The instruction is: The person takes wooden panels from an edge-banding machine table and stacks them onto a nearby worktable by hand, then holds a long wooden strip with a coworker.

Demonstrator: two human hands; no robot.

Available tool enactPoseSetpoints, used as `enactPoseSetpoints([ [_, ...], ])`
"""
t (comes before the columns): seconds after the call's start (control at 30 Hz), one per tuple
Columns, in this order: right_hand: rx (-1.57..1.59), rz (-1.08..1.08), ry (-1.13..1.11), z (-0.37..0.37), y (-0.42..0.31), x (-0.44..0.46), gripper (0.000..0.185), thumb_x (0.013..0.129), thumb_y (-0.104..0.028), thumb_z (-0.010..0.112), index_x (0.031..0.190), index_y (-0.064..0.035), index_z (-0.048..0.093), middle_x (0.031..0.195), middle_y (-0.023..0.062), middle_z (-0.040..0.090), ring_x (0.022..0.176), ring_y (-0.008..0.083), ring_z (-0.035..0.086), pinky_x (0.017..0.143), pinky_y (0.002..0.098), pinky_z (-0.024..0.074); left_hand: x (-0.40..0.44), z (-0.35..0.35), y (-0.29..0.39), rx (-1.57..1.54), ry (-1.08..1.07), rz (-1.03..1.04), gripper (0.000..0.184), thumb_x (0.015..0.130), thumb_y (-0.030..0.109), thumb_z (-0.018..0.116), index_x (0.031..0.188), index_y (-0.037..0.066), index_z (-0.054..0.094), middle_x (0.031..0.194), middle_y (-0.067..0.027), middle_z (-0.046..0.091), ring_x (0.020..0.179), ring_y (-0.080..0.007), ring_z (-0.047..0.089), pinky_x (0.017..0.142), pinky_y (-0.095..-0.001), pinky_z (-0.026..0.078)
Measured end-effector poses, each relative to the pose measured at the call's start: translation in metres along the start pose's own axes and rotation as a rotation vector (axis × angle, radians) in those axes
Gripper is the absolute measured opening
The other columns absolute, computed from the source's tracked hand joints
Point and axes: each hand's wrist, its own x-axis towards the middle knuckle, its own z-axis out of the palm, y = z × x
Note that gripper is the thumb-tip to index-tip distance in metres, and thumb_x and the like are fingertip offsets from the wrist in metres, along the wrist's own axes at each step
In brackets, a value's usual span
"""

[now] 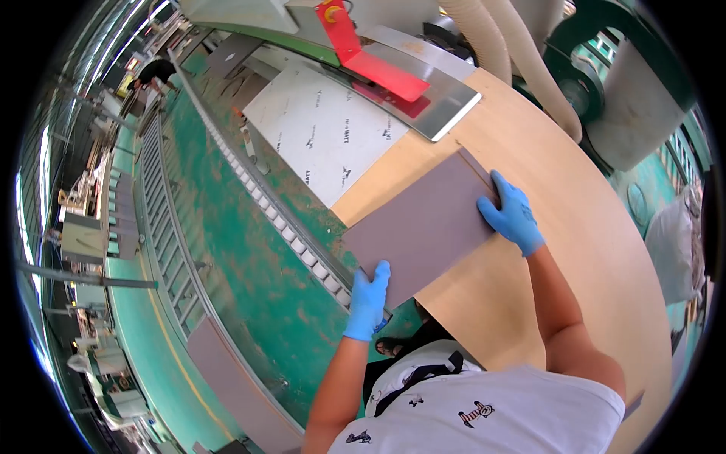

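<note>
A flat grey-brown panel (pixel 423 227) is held between my two blue-gloved hands, over the edge of the light wooden table (pixel 605 250). My left hand (pixel 368 300) grips its near left edge, with the thumb on top. My right hand (pixel 513 213) is closed on the right end, thumb over the upper face and fingers at the far corner. A thin groove or strip runs along that right end. The fingers under the panel are hidden. Beyond the panel lies a white printed sheet (pixel 325 129).
A red guard (pixel 389 76) sits over a metal plate (pixel 454 106) at the table's back. Hoses (pixel 522 68) hang at the upper right. Left are a roller rail (pixel 287 234), a rack conveyor (pixel 170 242) and another panel (pixel 234 382). A person (pixel 157 72) bends over far away.
</note>
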Motion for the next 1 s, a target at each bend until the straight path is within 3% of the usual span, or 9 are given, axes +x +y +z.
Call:
enactPoseSetpoints([
  [0.1,0.076,0.037,0.009,0.001,0.004,-0.015,0.072,0.083,-0.034,0.064,0.137,0.0061,0.041,0.126,0.0276,0.055,0.113,0.038,0.056,0.098,0.0417,0.0433,-0.003,0.004,-0.01,-0.259,0.014,0.007,0.053,0.088,0.03,0.069,0.12,-0.006,0.049,0.105,-0.0105,0.063,0.092,-0.0193,0.061,0.082,-0.0318,0.05],
  [0.2,0.429,0.127,0.042,0.005,0.019,-0.037,0.064,0.087,-0.025,0.065,0.138,0.0064,0.041,0.127,0.019,0.057,0.114,0.0265,0.056,0.095,0.0341,0.0448,-0.008,-0.001,-0.011,-0.431,-0.019,0.047,0.052,0.087,0.028,0.071,0.12,-0.006,0.05,0.108,-0.0105,0.062,0.094,-0.0174,0.06,0.082,-0.0318,0.05],
  [0.3,0.699,0.338,-0.045,-0.009,0.013,-0.052,0.052,0.093,-0.018,0.058,0.137,0.0057,0.043,0.124,0.0098,0.057,0.109,0.0161,0.055,0.09,0.0278,0.0456,-0.038,0.001,0.017,-0.314,-0.074,0.138,0.049,0.088,0.028,0.069,0.12,-0.005,0.052,0.106,-0.0076,0.062,0.09,-0.0139,0.059,0.079,-0.0292,0.05],
  [0.53,0.882,0.135,-0.011,-0.005,-0.013,-0.073,0.049,0.098,-0.027,0.053,0.135,0.0034,0.046,0.117,0.0066,0.059,0.103,0.0151,0.057,0.086,0.0287,0.0466,-0.09,-0.063,0.021,-0.246,-0.134,0.396,0.05,0.086,0.031,0.071,0.116,-0.005,0.054,0.106,-0.0088,0.061,0.091,-0.0128,0.056,0.081,-0.0292,0.049],
  [0.63,1.105,0.271,-0.35,0.007,-0.035,-0.084,0.052,0.097,-0.041,0.052,0.128,0.0009,0.052,0.116,0.0106,0.06,0.103,0.0181,0.059,0.091,0.032,0.0482,-0.135,-0.119,0.007,-0.378,-0.081,0.485,0.049,0.086,0.031,0.07,0.116,-0.005,0.055,0.104,-0.0078,0.062,0.089,-0.0115,0.056,0.08,-0.0282,0.048],
  [0.73,1.054,0.152,-0.563,0.04,-0.109,-0.104,0.054,0.096,-0.044,0.053,0.126,0.0005,0.052,0.116,0.0122,0.06,0.103,0.0199,0.059,0.091,0.0339,0.0491,-0.19,-0.181,-0.029,-0.443,0.065,0.551,0.048,0.086,0.031,0.069,0.117,-0.004,0.057,0.101,-0.006,0.063,0.087,-0.0115,0.056,0.08,-0.0278,0.048],
  [0.77,1.079,0.194,-0.666,0.053,-0.135,-0.118,0.056,0.09,-0.038,0.062,0.127,0.001,0.051,0.114,0.0123,0.06,0.103,0.0216,0.059,0.09,0.0355,0.0496,-0.207,-0.205,-0.053,-0.478,0.134,0.515,0.048,0.086,0.031,0.069,0.117,-0.004,0.057,0.101,-0.0055,0.063,0.087,-0.0113,0.056,0.08,-0.0276,0.047],
  [0.9,0.85,0.01,-1.052,0.111,-0.204,-0.177,0.055,0.077,-0.019,0.069,0.125,0.0019,0.051,0.11,0.01,0.06,0.1,0.0216,0.06,0.087,0.0371,0.0505,-0.291,-0.288,-0.17,-0.633,0.396,0.448,0.045,0.086,0.032,0.07,0.114,-0.002,0.059,0.101,-0.0043,0.063,0.087,-0.0097,0.057,0.078,-0.0268,0.048],
  [1.0,0.777,0.107,-1.418,0.156,-0.241,-0.239,0.067,0.073,-0.029,0.081,0.125,-0.0007,0.051,0.111,0.0088,0.061,0.1,0.0215,0.061,0.084,0.0369,0.0517,-0.368,-0.334,-0.267,-0.723,0.485,0.376,0.047,0.084,0.032,0.072,0.115,-0.002,0.06,0.102,-0.0049,0.064,0.088,-0.0106,0.06,0.079,-0.0272,0.049],
])
